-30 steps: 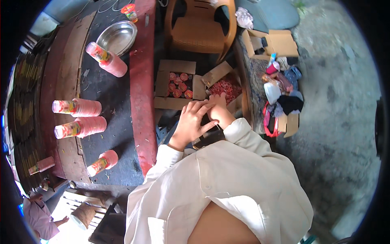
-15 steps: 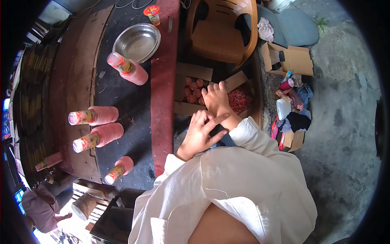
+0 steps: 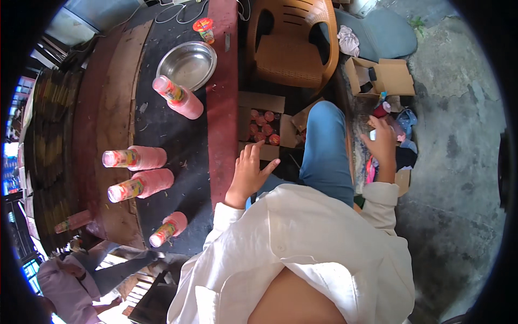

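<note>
My left hand [image 3: 249, 171] is empty, its fingers spread beside the red edge of the table [image 3: 222, 124], near an open carton [image 3: 261, 100] holding round red-lidded cups [image 3: 263, 129]. Over to the right, my right hand [image 3: 381, 144] hangs above a heap of cloths and small items, fingers apart with nothing visible in them. My raised knee [image 3: 326, 140] in blue trousers lies between the two hands. On the black tabletop, stacks of pink cups [image 3: 150, 157] lie or lean, each with a printed clear cup at one end. One such stack [image 3: 186, 102] rests beside a steel basin [image 3: 188, 65].
A lidded red cup [image 3: 204, 29] and white cables stand at the table's far end. A brown plastic chair [image 3: 288, 54] is ahead. Right of it are an open cardboard box [image 3: 391, 78] and a grey-blue seat [image 3: 380, 35]. Another person [image 3: 67, 286] is at lower left.
My hands, crossed over each other before, have parted; the right swung right over the heap. My knee has risen into view, covering part of the cartons. The other person's leg now shows.
</note>
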Tool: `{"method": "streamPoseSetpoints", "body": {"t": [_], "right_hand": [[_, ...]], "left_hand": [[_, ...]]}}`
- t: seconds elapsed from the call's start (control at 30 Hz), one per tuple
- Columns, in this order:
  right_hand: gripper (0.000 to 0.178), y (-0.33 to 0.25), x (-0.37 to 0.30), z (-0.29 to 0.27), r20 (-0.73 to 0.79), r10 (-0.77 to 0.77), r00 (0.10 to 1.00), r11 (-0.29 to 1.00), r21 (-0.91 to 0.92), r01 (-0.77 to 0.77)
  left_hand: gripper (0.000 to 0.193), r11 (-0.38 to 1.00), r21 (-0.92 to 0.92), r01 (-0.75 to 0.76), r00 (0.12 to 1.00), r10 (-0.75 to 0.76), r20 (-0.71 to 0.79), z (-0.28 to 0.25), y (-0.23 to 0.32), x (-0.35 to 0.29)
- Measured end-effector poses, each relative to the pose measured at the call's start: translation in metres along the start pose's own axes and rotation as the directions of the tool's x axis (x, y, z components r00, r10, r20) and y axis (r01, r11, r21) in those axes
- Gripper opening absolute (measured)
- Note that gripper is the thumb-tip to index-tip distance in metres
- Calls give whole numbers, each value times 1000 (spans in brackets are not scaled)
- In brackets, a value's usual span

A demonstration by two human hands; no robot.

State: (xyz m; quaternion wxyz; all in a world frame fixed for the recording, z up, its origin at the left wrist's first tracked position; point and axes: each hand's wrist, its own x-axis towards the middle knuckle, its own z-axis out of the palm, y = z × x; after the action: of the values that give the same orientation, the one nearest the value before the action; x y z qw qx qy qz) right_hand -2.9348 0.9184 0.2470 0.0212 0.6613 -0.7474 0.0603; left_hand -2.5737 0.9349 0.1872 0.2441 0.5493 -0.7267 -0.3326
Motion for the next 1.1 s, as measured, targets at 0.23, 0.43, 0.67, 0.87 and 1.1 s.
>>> {"method": "streamPoseSetpoints", "body": {"t": [0.23, 0.43, 0.67, 0.87, 1.1], "right_hand": [[58, 8, 5, 25, 104, -36, 994, 999, 26, 33], [56, -42, 100, 56, 200, -277, 940, 960, 105, 260], [54, -72, 246, 115, 323, -494, 807, 854, 351, 383], [55, -50, 446, 181, 330, -603, 727, 785, 410, 465], [36, -117, 630, 291, 476, -694, 540, 713, 349, 608]], "left_hand": [[59, 984, -167, 62, 998, -62, 3, -5, -16, 0], [54, 913, -331, 240, 965, -262, -22, 2, -37, -8], [54, 798, -458, 392, 895, -446, -11, 4, -19, 106], [43, 743, -517, 425, 853, -519, -45, 36, -25, 263], [32, 507, -616, 602, 622, -782, -36, 58, -1, 330]]}}
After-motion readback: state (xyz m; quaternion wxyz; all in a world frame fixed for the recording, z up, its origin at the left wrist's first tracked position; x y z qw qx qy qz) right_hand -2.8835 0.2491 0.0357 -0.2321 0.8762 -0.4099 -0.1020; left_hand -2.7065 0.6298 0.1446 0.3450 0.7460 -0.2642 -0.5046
